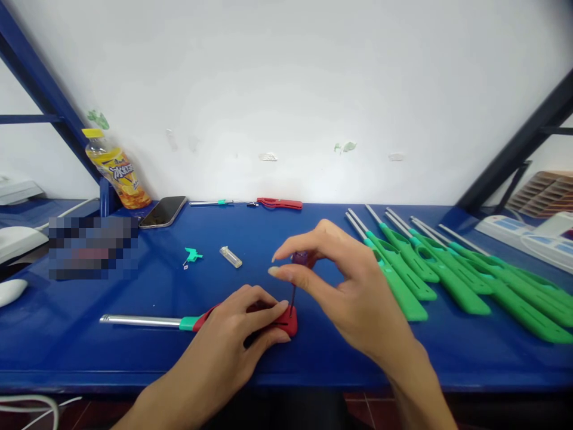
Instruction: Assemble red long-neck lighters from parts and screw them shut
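Observation:
My left hand presses down on the red handle of a long lighter, fingers curled over it; its silver tube points left along the blue table. My right hand pinches a small purple-handled screwdriver upright, with the thin shaft's tip resting on the red handle near my left fingertips.
Several green long lighters lie in a row at the right. A small clear part and a teal trigger piece lie mid-table. At the back are a phone, a drink bottle, a red shell half and a silver tube.

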Available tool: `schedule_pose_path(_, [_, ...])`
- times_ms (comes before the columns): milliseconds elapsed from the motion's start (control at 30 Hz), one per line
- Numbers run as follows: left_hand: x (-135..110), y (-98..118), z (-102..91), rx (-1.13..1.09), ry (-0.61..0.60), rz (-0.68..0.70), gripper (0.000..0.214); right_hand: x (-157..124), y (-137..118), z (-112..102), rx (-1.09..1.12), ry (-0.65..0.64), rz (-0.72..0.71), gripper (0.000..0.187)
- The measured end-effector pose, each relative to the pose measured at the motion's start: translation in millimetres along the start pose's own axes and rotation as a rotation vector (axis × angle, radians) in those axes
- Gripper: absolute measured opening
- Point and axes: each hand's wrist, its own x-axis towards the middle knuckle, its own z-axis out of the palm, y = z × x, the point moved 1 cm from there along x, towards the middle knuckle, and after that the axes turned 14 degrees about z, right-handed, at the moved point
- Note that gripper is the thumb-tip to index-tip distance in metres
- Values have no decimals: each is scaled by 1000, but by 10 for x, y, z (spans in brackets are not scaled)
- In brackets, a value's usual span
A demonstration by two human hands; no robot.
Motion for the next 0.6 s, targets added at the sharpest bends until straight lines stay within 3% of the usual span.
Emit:
schedule_pose_path(200, [13,6,-8,-1,-23,-11,21,-40,-22,-102,18,-113,-38,34])
schedule_pose_path(367, [15,-4,-4,6,1,2,20,-28,-16,-109,-116,39,-95,11])
schedule_pose_path(533, [9,8,-7,14,-9,3,21,-49,-2,-162,-73,-132,-81,37])
schedule_pose_path(600, [5,16,-11,16,-10,1,19,-66,-5,-188,-82,-134,-76,38])
